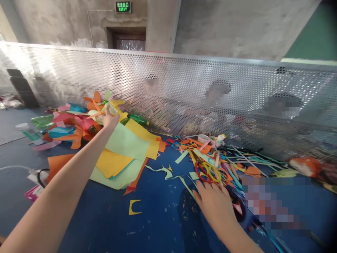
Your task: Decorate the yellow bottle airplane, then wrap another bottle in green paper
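My left hand (111, 119) reaches out to the pile of paper flowers at the back left. Its fingers are closed at a small pale-yellow piece (112, 110) whose kind I cannot make out. Below that arm lie stacked sheets of light green paper (129, 140) and yellow paper (107, 163). My right hand (214, 198) rests palm down at the near edge of a heap of paper scraps, fingers stretched out, holding nothing. Just beyond its fingertips are scissors with red and yellow handles (210, 173). An orange paper flower (95, 101) stands up from the pile.
A perforated metal screen (168, 88) runs along the table's back, with people behind it. A green bottle (138, 119) lies near it. A white-capped container (28, 133) is at far left. A yellow paper offcut (134, 207) lies on the blue table (110, 225).
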The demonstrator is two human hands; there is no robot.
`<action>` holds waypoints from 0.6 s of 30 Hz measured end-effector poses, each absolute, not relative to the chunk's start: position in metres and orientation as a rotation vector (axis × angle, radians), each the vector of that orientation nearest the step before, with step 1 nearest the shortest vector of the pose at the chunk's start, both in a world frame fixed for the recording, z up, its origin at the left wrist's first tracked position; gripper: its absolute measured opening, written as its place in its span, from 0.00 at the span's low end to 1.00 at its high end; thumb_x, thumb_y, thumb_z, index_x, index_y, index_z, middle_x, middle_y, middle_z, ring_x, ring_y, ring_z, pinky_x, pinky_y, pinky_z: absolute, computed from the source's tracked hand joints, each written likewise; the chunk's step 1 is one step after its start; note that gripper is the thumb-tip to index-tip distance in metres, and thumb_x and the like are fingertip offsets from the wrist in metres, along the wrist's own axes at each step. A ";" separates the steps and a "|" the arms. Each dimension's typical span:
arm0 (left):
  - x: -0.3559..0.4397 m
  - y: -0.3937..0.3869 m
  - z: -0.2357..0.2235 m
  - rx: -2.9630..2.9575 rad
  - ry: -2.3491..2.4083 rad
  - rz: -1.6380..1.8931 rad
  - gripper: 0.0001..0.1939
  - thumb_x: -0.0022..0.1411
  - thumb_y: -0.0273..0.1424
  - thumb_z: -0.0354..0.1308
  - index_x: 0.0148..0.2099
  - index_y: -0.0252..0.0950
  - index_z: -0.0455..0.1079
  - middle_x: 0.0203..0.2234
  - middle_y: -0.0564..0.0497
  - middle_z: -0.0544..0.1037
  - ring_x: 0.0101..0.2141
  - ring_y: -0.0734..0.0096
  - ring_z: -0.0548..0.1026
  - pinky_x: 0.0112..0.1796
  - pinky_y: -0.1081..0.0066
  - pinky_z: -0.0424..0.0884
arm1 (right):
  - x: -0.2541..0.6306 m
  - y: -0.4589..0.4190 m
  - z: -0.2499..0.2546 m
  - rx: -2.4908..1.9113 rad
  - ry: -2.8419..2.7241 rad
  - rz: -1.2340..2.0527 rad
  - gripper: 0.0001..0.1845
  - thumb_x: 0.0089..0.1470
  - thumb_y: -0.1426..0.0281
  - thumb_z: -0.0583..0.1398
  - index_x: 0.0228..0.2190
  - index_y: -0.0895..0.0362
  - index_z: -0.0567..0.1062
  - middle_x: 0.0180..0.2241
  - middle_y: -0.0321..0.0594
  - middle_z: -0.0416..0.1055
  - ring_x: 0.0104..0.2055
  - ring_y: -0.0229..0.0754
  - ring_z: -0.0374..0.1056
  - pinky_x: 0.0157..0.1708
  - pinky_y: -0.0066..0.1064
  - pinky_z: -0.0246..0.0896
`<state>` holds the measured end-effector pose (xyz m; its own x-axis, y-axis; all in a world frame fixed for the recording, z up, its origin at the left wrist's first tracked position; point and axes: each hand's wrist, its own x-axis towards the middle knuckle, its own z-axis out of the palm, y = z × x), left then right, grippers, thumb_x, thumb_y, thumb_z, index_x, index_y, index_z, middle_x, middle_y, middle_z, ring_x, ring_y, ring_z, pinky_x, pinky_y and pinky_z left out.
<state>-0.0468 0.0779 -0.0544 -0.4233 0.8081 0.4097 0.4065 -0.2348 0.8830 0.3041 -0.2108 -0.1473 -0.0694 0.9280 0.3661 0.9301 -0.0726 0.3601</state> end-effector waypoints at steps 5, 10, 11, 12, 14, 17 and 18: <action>-0.024 0.060 -0.068 1.947 1.884 1.482 0.18 0.64 0.36 0.55 0.54 0.35 0.63 0.50 0.44 0.68 0.46 0.61 0.71 0.44 0.55 0.70 | 0.303 -0.209 -0.134 -2.259 -2.094 -0.715 0.11 0.58 0.69 0.55 0.35 0.58 0.76 0.31 0.46 0.76 0.37 0.49 0.70 0.41 0.39 0.52; 0.009 0.057 -0.096 2.463 1.571 1.002 0.17 0.64 0.36 0.55 0.52 0.34 0.65 0.48 0.45 0.70 0.44 0.62 0.72 0.43 0.57 0.71 | 0.325 -0.202 -0.116 -2.448 -2.017 -0.602 0.13 0.57 0.78 0.52 0.38 0.59 0.75 0.37 0.48 0.76 0.44 0.51 0.68 0.41 0.39 0.55; 0.016 0.056 -0.103 2.530 1.496 0.921 0.17 0.64 0.36 0.55 0.52 0.34 0.65 0.48 0.46 0.70 0.44 0.62 0.72 0.43 0.58 0.71 | 0.334 -0.199 -0.113 -2.488 -1.976 -0.596 0.15 0.57 0.80 0.52 0.40 0.59 0.75 0.38 0.48 0.76 0.44 0.51 0.68 0.40 0.38 0.56; 0.024 0.053 -0.110 2.583 1.433 0.857 0.17 0.64 0.36 0.55 0.53 0.34 0.65 0.48 0.45 0.70 0.44 0.62 0.72 0.43 0.58 0.71 | 0.344 -0.197 -0.112 -2.513 -1.936 -0.594 0.17 0.57 0.81 0.51 0.43 0.59 0.74 0.40 0.49 0.76 0.45 0.50 0.68 0.40 0.37 0.56; 0.039 0.043 -0.123 2.665 1.319 0.775 0.16 0.64 0.36 0.54 0.52 0.34 0.65 0.48 0.45 0.70 0.44 0.62 0.72 0.43 0.58 0.71 | 0.365 -0.192 -0.111 -2.511 -1.872 -0.593 0.17 0.57 0.81 0.50 0.43 0.60 0.73 0.41 0.50 0.75 0.48 0.48 0.67 0.40 0.33 0.56; 0.063 0.015 -0.138 2.745 1.142 0.715 0.13 0.65 0.36 0.54 0.49 0.35 0.68 0.46 0.46 0.72 0.45 0.63 0.71 0.46 0.56 0.69 | 0.393 -0.187 -0.113 -2.402 -1.851 -0.490 0.16 0.58 0.79 0.51 0.45 0.60 0.73 0.42 0.49 0.74 0.45 0.45 0.68 0.39 0.30 0.56; 0.070 0.002 -0.142 2.766 1.062 0.693 0.12 0.65 0.37 0.53 0.45 0.38 0.71 0.43 0.46 0.74 0.45 0.62 0.71 0.48 0.58 0.67 | 0.399 -0.186 -0.115 -2.386 -1.845 -0.464 0.16 0.58 0.78 0.51 0.44 0.60 0.73 0.40 0.48 0.75 0.43 0.45 0.69 0.39 0.30 0.56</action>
